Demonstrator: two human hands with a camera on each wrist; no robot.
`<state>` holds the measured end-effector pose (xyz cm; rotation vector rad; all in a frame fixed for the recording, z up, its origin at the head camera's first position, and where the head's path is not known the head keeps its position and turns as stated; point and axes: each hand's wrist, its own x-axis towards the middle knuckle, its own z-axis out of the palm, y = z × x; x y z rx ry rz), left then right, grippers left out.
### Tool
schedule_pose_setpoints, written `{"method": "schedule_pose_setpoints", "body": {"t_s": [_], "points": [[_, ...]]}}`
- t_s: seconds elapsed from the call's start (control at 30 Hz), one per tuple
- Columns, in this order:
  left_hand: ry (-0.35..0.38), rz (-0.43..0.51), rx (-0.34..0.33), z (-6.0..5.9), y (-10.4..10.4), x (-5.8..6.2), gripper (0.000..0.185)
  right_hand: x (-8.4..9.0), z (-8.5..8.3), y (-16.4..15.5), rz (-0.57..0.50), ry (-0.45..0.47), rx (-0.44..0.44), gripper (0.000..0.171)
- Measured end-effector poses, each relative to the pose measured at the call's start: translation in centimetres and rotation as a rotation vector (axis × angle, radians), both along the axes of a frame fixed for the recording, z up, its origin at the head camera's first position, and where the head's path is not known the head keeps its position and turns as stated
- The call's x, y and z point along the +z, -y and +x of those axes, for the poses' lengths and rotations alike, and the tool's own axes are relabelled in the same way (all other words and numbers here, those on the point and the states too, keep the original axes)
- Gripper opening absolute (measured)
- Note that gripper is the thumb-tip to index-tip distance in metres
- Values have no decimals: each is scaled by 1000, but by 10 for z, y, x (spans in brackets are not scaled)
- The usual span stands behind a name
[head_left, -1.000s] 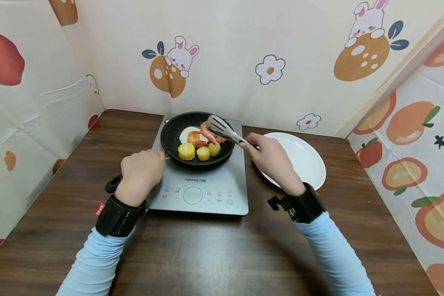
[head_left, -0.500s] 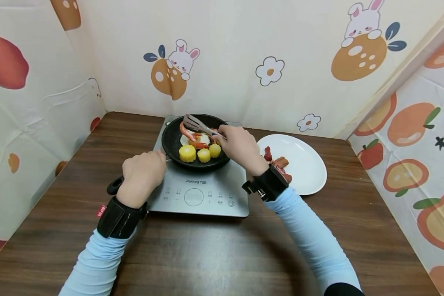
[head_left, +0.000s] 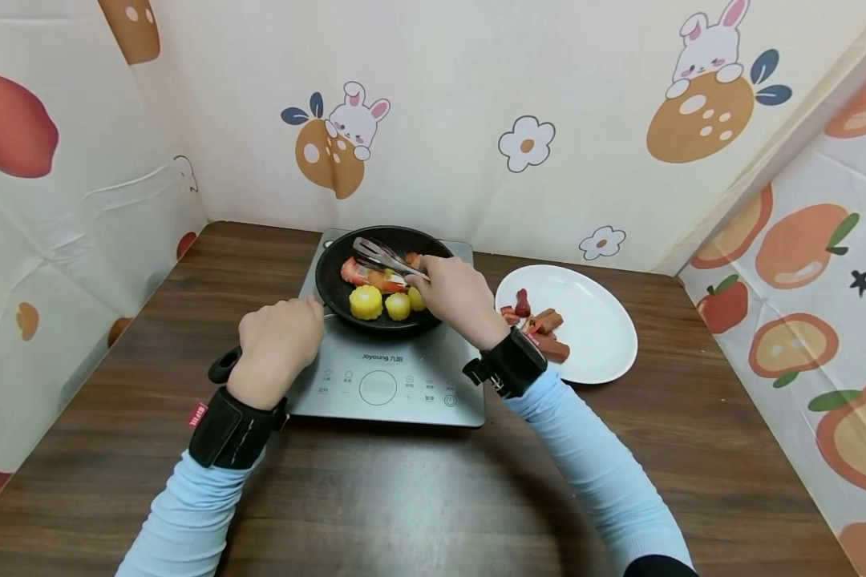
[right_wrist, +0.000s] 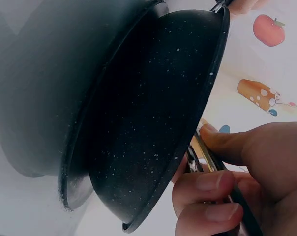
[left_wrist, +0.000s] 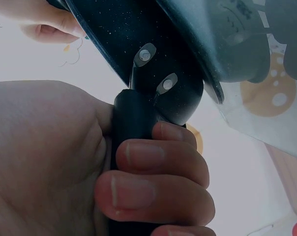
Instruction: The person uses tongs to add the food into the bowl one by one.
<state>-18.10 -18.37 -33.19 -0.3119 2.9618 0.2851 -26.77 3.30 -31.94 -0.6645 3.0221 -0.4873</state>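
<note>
My left hand (head_left: 277, 349) grips the black handle (left_wrist: 131, 108) of the frying pan (left_wrist: 104, 29), its fingers curled round it in the left wrist view. The speckled pan sits on a silver induction cooker (head_left: 397, 365). My right hand (head_left: 458, 298) holds metal tongs (head_left: 382, 256) over the pan, the thumb and fingers pinching them in the right wrist view. The tongs' slotted head is low over a pink shrimp (head_left: 354, 272); whether it touches the shrimp I cannot tell. Yellow corn pieces (head_left: 366, 301) lie at the pan's near side. The fried egg is mostly hidden.
Right of the cooker stands a white plate (head_left: 602, 328) with brownish-red strips of food (head_left: 548, 344) on its left part. A printed curtain (head_left: 447, 96) hangs behind and at both sides of the brown wooden table (head_left: 404, 497).
My right hand has moved left with the tongs from beside the plate to over the pan. The raised shrimp has come down to the pan's left part. My left hand stays on the handle.
</note>
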Motion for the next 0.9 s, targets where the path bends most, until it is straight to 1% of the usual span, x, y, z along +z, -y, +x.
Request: {"method": "schedule_pose_setpoints", "body": {"t_s": [0.27, 0.43, 0.77, 0.9], "points": [[3, -6, 1, 0, -1, 0, 61, 0, 0, -2, 8, 9, -62, 43], [8, -9, 3, -1, -1, -1, 61, -2, 0, -2, 11, 7, -74, 52], [-2, -8, -2, -1, -1, -1, 61, -2, 1, -2, 14, 15, -73, 53], [-10, 2, 8, -2, -1, -1, 60, -2, 1, -4, 7, 11, -69, 52]]}}
